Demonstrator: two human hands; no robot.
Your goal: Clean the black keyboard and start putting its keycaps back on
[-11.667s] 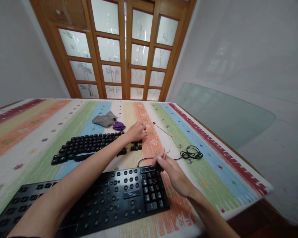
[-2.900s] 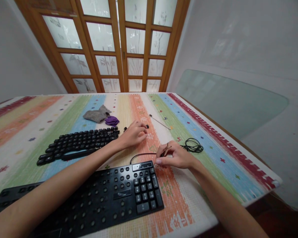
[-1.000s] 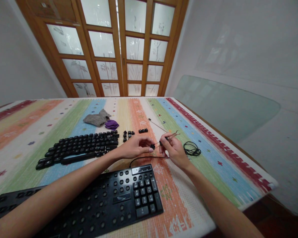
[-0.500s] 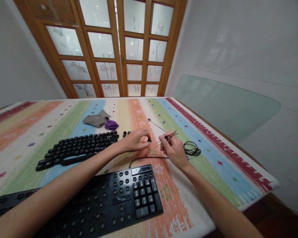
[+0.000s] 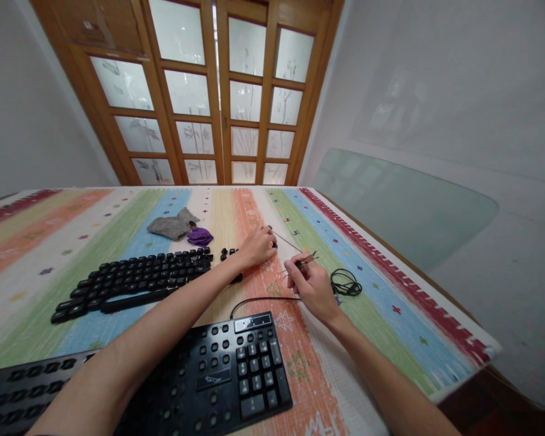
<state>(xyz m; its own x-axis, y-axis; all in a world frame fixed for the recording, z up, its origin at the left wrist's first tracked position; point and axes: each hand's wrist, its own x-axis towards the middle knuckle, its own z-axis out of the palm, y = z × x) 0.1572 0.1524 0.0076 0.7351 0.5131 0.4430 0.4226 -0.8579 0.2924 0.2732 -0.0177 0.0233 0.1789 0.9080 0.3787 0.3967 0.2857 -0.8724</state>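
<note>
Black-bodied, a wire-pronged tool [image 5: 298,264], probably light, best held mid-body, is being pinched by the right hand [image 5: 315,287] beyond the black plastic keyboard [image 5: 214,379], the left hand [image 5: 257,246] unclear in grip.

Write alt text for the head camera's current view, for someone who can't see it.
A person's right hand holds a thin tool while the left hand has its fingertips beside a small black keycap. Nearer the viewer lies a black keyboard with many keycaps missing; beyond it, loose keycaps lie on a striped tablecloth.
</note>
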